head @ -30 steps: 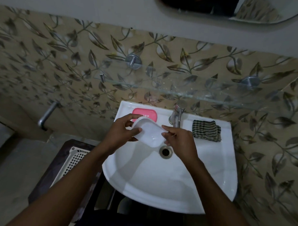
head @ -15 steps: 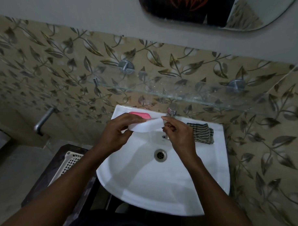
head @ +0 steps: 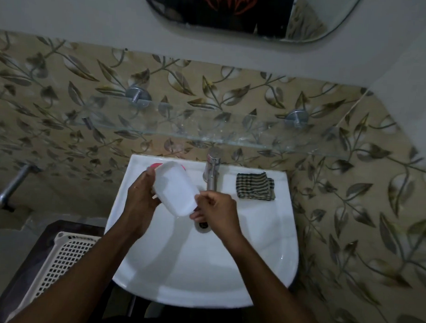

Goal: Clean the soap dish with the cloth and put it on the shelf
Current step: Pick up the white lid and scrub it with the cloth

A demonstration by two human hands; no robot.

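Since half a second before, the soap dish (head: 176,188) had been tipped from edge-on to a slant, its broad white face turned up toward the camera, and both hands had dropped lower over the basin. Nearest lay a white perforated basket (head: 59,260) on a dark stand at the left. Above the white sink (head: 264,247), the left hand (head: 140,202) gripped the dish along its left edge, while the right hand (head: 217,209) pinched its lower right corner, fingers curled. Behind the dish a sliver of pink soap (head: 156,165) showed on the sink's back ledge. Farther right stood the metal tap (head: 213,171), then the folded checked cloth (head: 254,185), lying untouched on the ledge. Beyond, the glass shelf (head: 208,127) ran across the leaf-patterned tiles, with a mirror (head: 308,24) above. No writing could be read anywhere.
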